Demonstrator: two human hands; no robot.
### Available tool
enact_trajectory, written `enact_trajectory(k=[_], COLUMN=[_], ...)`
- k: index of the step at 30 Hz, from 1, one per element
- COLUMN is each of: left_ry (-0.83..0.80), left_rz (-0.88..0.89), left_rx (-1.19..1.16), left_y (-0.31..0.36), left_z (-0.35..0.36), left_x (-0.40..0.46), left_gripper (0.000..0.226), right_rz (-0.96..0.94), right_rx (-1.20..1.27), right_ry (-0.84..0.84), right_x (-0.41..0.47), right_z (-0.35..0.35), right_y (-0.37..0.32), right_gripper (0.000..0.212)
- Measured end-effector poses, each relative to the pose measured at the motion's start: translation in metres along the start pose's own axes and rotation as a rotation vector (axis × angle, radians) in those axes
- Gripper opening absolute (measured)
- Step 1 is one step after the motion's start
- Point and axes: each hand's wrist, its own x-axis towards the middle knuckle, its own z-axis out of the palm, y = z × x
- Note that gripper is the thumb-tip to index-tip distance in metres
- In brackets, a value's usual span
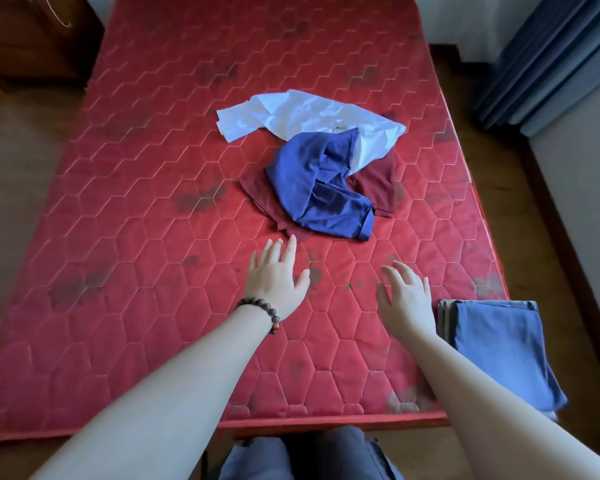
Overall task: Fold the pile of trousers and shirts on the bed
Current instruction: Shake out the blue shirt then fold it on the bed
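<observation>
A loose pile of clothes lies in the middle of the red quilted mattress (136,209): a crumpled white shirt (302,116) at the back, a blue garment (312,188) on top in front, and a dark red garment (374,181) spread underneath. A folded stack of blue-grey trousers (499,348) sits at the mattress's near right corner. My left hand (276,278), with a bead bracelet on the wrist, hovers open just short of the pile. My right hand (406,296) is open with spread fingers, beside the folded stack. Neither hand holds anything.
A dark wooden cabinet (32,36) stands at the far left. Blue curtains (555,57) hang at the far right. Brown floor runs along both sides of the bed. My knees (309,459) are at the mattress's near edge.
</observation>
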Motion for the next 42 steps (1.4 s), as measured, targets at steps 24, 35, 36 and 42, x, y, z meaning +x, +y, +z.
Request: enact_trajectory(k=[24,35,36,42], left_ry=[0.101,0.157,0.171,0.266], left_rz=[0.073,0.103,0.113,0.155], left_rx=[0.075,0.132,0.137,0.130], left_y=[-0.058,-0.046,-0.044,-0.017], left_z=[0.301,0.216,0.198,0.057], left_x=[0.298,0.230,0.220,0.168], left_gripper=[0.066,0.023,0.025,0.024], right_rz=[-0.218,-0.107,-0.102,-0.105], right_rx=[-0.123,0.004,0.037,0.264], right_ry=[-0.053,-0.019,-0.017,0.070], right_x=[0.327,0.240,0.230,0.182], right_z=[0.246,0.197,0.182,0.050], right_y=[0.142,0.093,0.083,0.008], right_gripper=[0.057,0.028,0.028,0.017])
